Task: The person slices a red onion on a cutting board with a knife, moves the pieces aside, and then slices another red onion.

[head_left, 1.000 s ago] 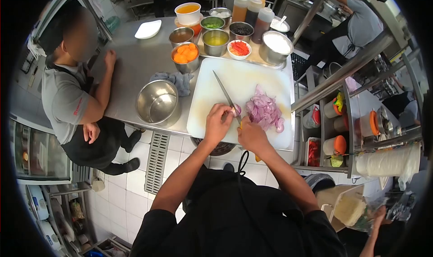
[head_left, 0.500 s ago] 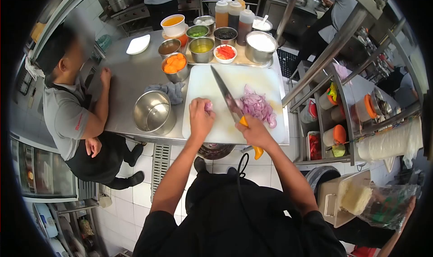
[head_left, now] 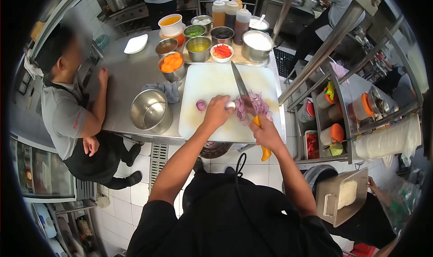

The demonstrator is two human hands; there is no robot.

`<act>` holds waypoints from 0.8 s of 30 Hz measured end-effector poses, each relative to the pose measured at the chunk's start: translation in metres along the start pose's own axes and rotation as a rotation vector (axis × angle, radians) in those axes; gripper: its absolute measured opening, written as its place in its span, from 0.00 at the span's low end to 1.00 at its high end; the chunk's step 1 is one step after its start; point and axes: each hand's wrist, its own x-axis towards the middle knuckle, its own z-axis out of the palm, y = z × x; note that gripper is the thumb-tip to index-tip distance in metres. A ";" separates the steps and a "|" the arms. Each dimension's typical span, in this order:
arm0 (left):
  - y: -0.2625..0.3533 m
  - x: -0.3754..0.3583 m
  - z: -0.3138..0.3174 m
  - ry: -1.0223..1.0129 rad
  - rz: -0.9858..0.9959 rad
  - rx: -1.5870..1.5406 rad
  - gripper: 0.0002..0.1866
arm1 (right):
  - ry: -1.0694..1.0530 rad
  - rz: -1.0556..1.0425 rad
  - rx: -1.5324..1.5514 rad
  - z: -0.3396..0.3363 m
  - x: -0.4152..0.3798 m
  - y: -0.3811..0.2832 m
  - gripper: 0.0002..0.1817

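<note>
I've got the onion piece [head_left: 230, 105] on the cutting board [head_left: 205, 79], around its middle, pinched in my left grip [head_left: 218, 112]! My right grip [head_left: 268, 133] is wrapped round the knife [head_left: 241, 88], its tip toward the board's far edge, blade over the sliced onion [head_left: 258, 104] on the board's right half. An onion chunk [head_left: 200, 105] lies on the board's left half. Left of the board: a steel pot [head_left: 158, 122] on the table [head_left: 117, 72], then a co-worker [head_left: 67, 108]. Past its far edge, squeeze bottles [head_left: 242, 25].

The yellow-handled knife [head_left: 242, 88] points toward eleven o'clock; on the white board [head_left: 203, 79], sliced purple onion [head_left: 260, 104] lies at three, an onion chunk [head_left: 200, 105] at nine.
</note>
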 end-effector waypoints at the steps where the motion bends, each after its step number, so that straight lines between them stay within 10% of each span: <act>1: 0.000 0.000 0.000 -0.087 -0.045 -0.034 0.15 | 0.004 -0.027 -0.025 0.002 -0.002 0.000 0.14; 7: 0.000 -0.039 -0.008 0.152 0.273 -0.053 0.13 | -0.033 -0.006 -0.159 0.015 -0.009 -0.019 0.18; 24: -0.009 -0.050 -0.002 0.209 0.127 -0.236 0.10 | -0.145 -0.031 -0.351 0.020 0.006 -0.037 0.17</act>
